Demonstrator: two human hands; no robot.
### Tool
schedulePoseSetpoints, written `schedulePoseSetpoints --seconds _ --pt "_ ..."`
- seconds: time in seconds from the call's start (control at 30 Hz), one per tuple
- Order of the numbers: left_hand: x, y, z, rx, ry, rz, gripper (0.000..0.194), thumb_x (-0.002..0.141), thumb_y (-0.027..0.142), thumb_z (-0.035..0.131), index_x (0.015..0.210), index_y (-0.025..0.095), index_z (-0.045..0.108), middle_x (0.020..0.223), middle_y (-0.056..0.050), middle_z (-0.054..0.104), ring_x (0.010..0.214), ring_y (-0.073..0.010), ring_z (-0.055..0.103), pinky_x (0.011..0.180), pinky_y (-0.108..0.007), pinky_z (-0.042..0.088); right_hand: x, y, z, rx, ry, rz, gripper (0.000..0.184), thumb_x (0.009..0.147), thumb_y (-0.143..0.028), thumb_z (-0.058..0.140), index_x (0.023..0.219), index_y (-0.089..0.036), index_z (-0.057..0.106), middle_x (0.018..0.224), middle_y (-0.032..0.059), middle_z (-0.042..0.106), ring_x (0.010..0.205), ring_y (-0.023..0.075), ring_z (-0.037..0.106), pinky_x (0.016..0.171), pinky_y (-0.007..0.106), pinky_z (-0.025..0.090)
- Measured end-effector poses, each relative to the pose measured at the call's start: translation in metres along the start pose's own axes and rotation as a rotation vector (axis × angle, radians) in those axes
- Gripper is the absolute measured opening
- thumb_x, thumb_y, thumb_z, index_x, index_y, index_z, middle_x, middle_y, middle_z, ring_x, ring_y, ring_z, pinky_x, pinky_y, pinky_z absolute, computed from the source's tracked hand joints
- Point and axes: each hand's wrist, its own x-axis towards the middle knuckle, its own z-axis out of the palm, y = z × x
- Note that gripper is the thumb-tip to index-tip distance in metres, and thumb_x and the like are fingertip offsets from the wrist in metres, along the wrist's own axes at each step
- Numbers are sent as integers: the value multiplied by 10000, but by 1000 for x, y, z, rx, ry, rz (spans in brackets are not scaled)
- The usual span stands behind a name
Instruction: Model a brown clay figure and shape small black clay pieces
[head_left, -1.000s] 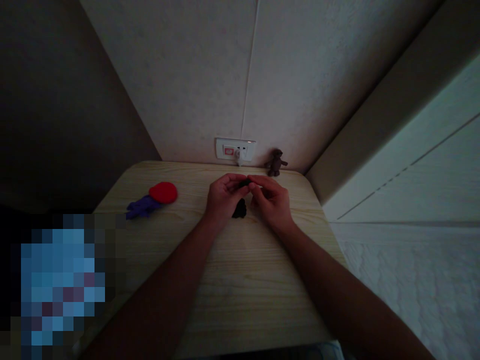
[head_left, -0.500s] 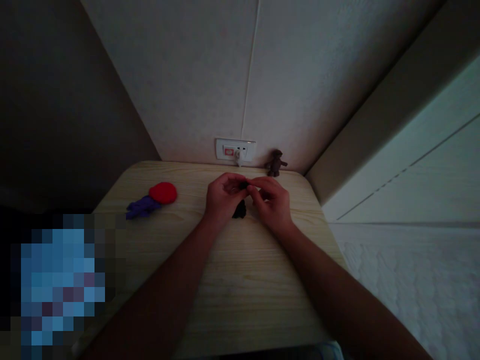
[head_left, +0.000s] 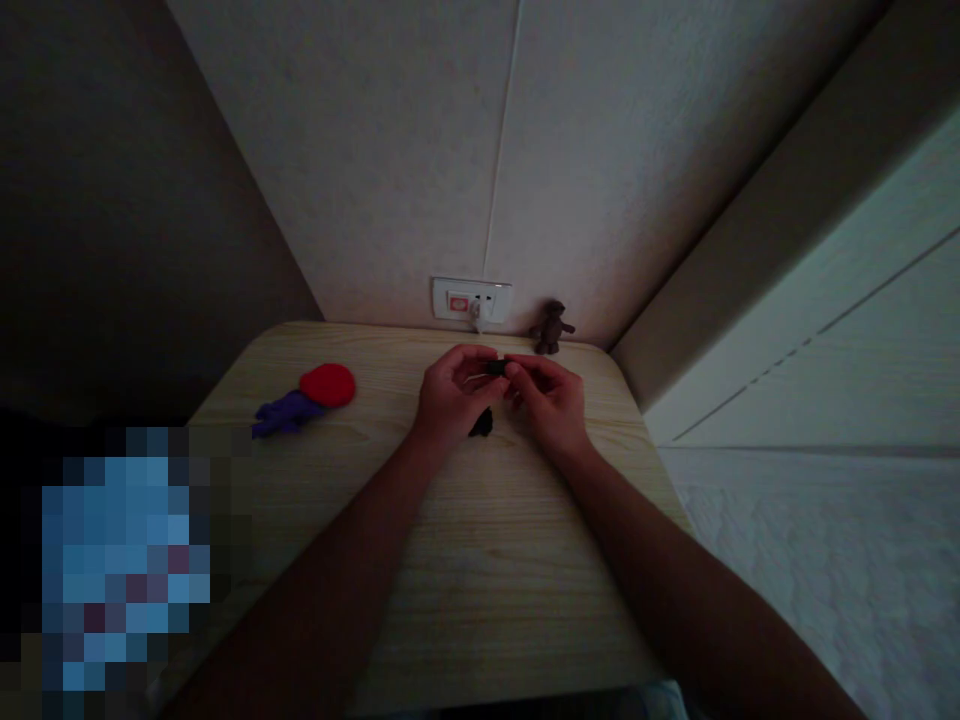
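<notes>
Between my two hands is a small black piece of modelling clay (head_left: pixel 497 368), short and roll-shaped. The fingers of my left hand (head_left: pixel 452 395) are closed around its left end. My right hand (head_left: pixel 553 398) pinches the other end between thumb and fingers. Below them a second black lump of clay (head_left: pixel 482 424) lies on the wooden tabletop (head_left: pixel 465 590), partly covered by my left hand. Behind my right hand, a small brown clay figure (head_left: pixel 553 328) stands upright near the wall.
On the left of the tabletop lie a flat red round piece (head_left: pixel 328 385) and a purple piece (head_left: pixel 289 413) touching it. A wall socket (head_left: pixel 471 299) with a plug sits at the back edge. A pale panel (head_left: pixel 825 300) rises on the right.
My hands have shifted slightly right. The black clay between them shows more now, as a short roll, and my right fingers have moved along it.
</notes>
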Motion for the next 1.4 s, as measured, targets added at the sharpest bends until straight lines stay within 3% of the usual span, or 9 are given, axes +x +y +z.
schedulePoseSetpoints --seconds 0.17,0.33,0.47,0.7,0.9,1.2,1.4 --pt "2 0 -1 1 -38 -8 293 760 359 832 983 179 773 893 -41 772 694 -141 699 684 -285 584 1 -1 0 39 -7 16 316 777 -454 848 975 -211 810 670 -3 701 538 124 589 476 260 485" --pt "2 -2 -4 27 -21 -9 314 717 333 872 980 175 806 871 -52 795 706 -156 714 711 -303 593 0 0 1 73 -29 67 422 773 -498 855 1099 -238 792 775 0 723 554 117 604 481 259 489" --pt "1 -1 -3 -18 -3 -18 342 646 281 922 956 180 819 956 -64 815 827 -175 748 819 -318 606 2 1 0 61 -19 68 346 781 -496 853 990 -224 810 656 -9 680 535 124 581 488 267 486" --pt "2 -1 -5 -25 30 -48 376 636 327 942 966 181 837 958 -83 827 830 -207 764 822 -362 623 4 5 -3 59 -15 41 344 777 -446 848 1040 -229 801 688 -13 692 559 122 573 526 277 503" --pt "3 -4 -7 2 36 -14 294 678 236 887 966 196 847 1002 -82 831 915 -214 773 919 -380 611 4 6 -2 43 -21 42 355 741 -435 874 1024 -233 797 868 23 772 684 146 653 640 311 581" --pt "2 -1 -4 -18 28 -29 325 688 232 884 1009 198 838 1048 -85 825 973 -221 771 932 -371 605 7 8 -4 40 20 20 317 734 -381 885 1003 -234 803 875 17 785 761 154 696 769 335 607" --pt "3 -4 -5 -39 89 -37 329 657 310 936 939 174 835 928 -79 824 825 -189 766 863 -361 627 6 10 -2 104 60 32 336 678 -355 923 964 -235 794 968 34 815 905 192 759 931 394 619"
